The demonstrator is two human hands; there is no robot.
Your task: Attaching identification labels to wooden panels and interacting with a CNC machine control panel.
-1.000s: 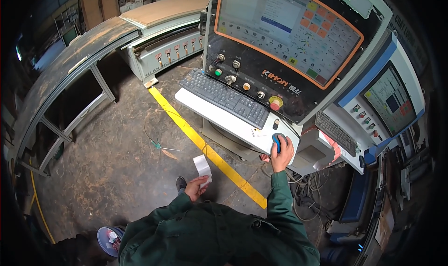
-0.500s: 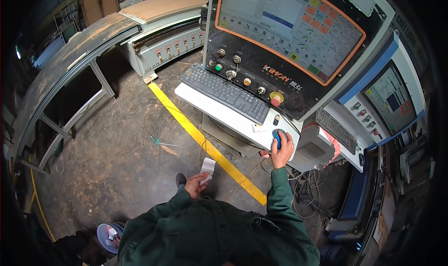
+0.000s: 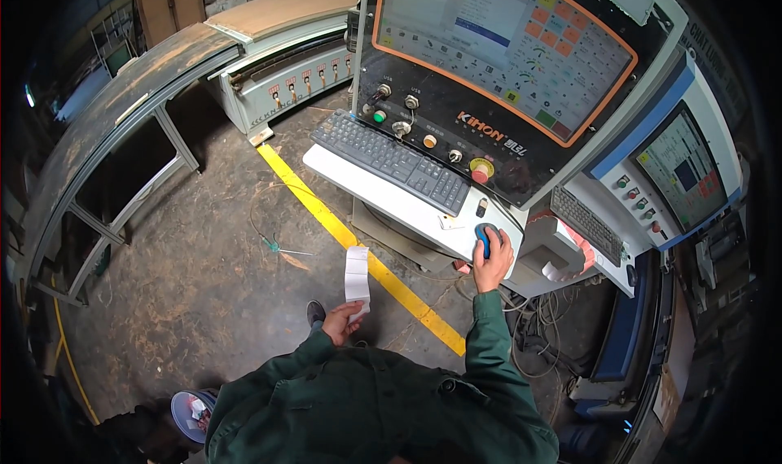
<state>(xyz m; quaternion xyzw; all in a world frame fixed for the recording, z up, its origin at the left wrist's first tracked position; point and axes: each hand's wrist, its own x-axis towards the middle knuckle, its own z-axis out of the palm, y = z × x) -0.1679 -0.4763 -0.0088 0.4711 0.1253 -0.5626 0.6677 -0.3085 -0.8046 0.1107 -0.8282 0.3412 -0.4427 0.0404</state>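
My right hand (image 3: 492, 262) rests on a blue computer mouse (image 3: 485, 237) at the right end of the white console shelf (image 3: 383, 197). My left hand (image 3: 341, 321) holds a white strip of paper (image 3: 357, 273) upright in front of my chest. A grey keyboard (image 3: 391, 160) lies on the shelf to the left of the mouse. Above it stands the control panel with round knobs, a red stop button (image 3: 481, 171) and a large orange-framed screen (image 3: 505, 42). Both sleeves are dark green.
A second console with a smaller screen (image 3: 684, 169) and keyboard (image 3: 588, 224) stands to the right. A yellow floor line (image 3: 350, 237) runs under the shelf. A long machine bed (image 3: 122, 114) lies at the left. Cables (image 3: 538, 334) tangle on the floor at the right. A small bucket (image 3: 191, 415) sits behind me.
My left hand has lifted the paper strip a little and brought it closer to the console. My right hand stays on the mouse. The view has shifted slightly toward the screen.
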